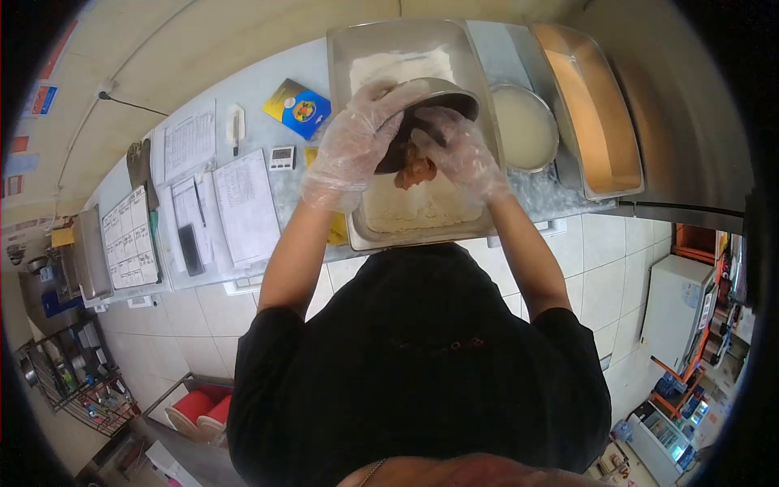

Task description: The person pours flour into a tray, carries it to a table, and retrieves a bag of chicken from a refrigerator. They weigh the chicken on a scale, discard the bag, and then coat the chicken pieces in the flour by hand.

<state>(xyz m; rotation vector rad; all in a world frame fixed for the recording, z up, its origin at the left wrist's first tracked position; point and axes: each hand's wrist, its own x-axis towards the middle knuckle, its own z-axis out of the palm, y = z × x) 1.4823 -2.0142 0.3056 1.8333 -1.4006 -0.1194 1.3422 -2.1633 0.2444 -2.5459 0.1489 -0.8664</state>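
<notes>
My left hand (357, 146), in a clear plastic glove, grips a metal bowl (450, 96) and holds it tilted over a deep steel tray (347, 61). My right hand (466, 150), gloved the same way, has its fingers curled at the bowl's mouth against reddish-brown pieces of what looks like marinated meat (415, 170). The meat hangs at the bowl's lower edge, above white flour-like powder (422, 213) spread in the tray. The hands and the shadow hide much of the bowl's inside.
Right of the tray stand a round pan of cloudy liquid (523, 128) and a long, deep steel pan (604, 122). To the left lie a blue-and-yellow packet (299, 109), a small timer (282, 158), paper sheets (246, 203) and a phone (190, 249).
</notes>
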